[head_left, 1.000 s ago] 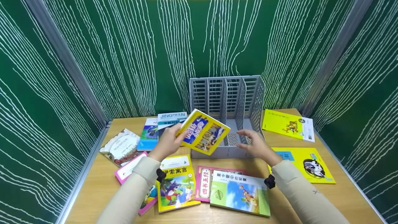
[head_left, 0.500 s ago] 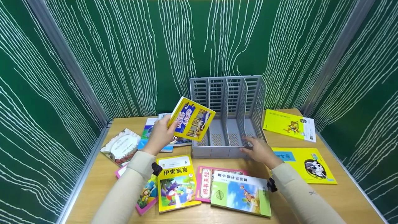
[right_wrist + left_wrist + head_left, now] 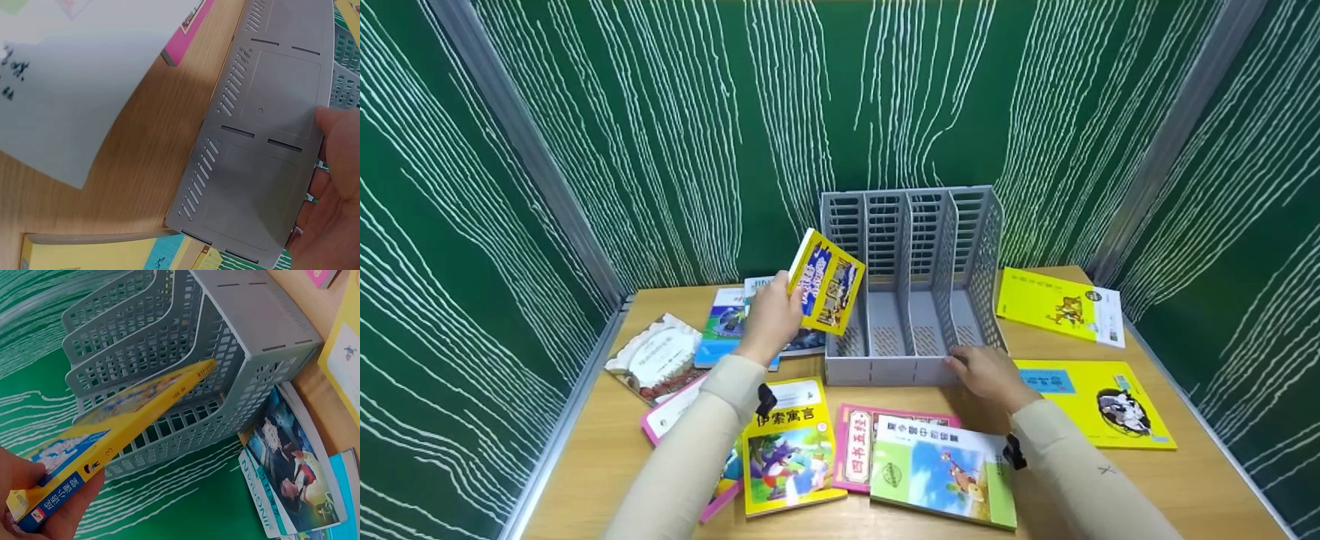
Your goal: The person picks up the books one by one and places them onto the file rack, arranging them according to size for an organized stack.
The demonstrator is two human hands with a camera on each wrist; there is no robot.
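My left hand (image 3: pixel 772 319) pinches a thin yellow book (image 3: pixel 834 292) with blue patches, thumb on the cover and fingers behind. The book is tilted over the leftmost slot of a grey file rack (image 3: pixel 877 370) with upright dividers. Seen from the left wrist, the book's spine (image 3: pixel 118 445) slants up and its far end overlaps the slot opening. At the rack's front right, my right hand (image 3: pixel 996 376) grips the low front wall (image 3: pixel 256 140). Its thumb lies at the top edge, with the fingers over the inner side.
Several books lie around the rack: a fable book (image 3: pixel 789 450) and a green-and-white book (image 3: pixel 945 472) in front, yellow books (image 3: pixel 1057 306) at right, and blue ones (image 3: pixel 724 322) at left. Green walls (image 3: pixel 660 112) enclose the wooden table (image 3: pixel 585 480).
My left hand has carried the yellow book left, to the rack's leftmost slot. The right hand has come down from above the rack and taken hold of its front wall.
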